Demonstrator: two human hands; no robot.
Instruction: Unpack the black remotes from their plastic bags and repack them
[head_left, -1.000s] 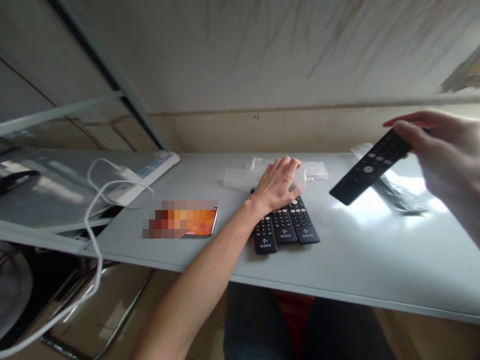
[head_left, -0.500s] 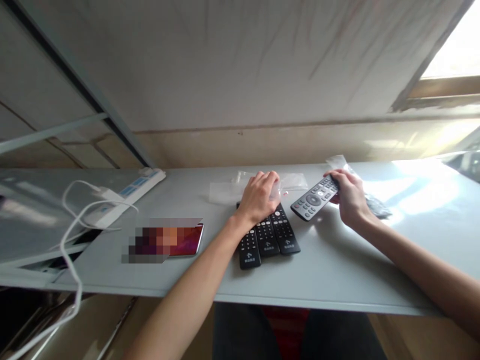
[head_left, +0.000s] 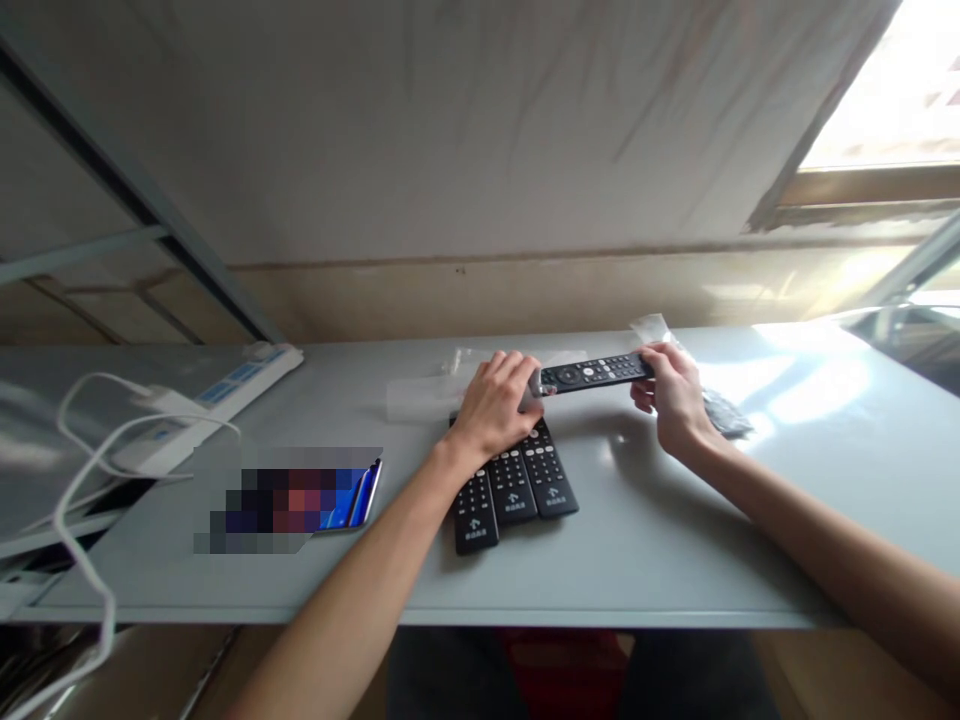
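Observation:
My right hand [head_left: 671, 390] grips one end of a black remote control [head_left: 600, 371], raised above the table with its buttons facing me. The remote's other end meets my left hand [head_left: 495, 400]. Those fingers are curled round a greyish, see-through piece of plastic [head_left: 532, 388], partly hidden by the hand. Under my left hand and wrist lie several black remotes [head_left: 512, 490] side by side, their upper ends covered. Flat clear plastic bags [head_left: 420, 398] lie behind the left hand. Another clear bag [head_left: 724, 412] with something dark in it lies beyond my right hand.
A phone [head_left: 349, 497] with a lit screen, partly blurred out, lies to the left. Behind it a white power strip [head_left: 247, 385] has a charger and a white cable [head_left: 82, 570]. A wall [head_left: 487, 290] backs the grey table [head_left: 637, 560]; a metal frame stands at left.
My right hand has turned the remote nearly level and brought its free end to my left hand. The phone screen changed from reddish to blue. The whole view has shifted slightly.

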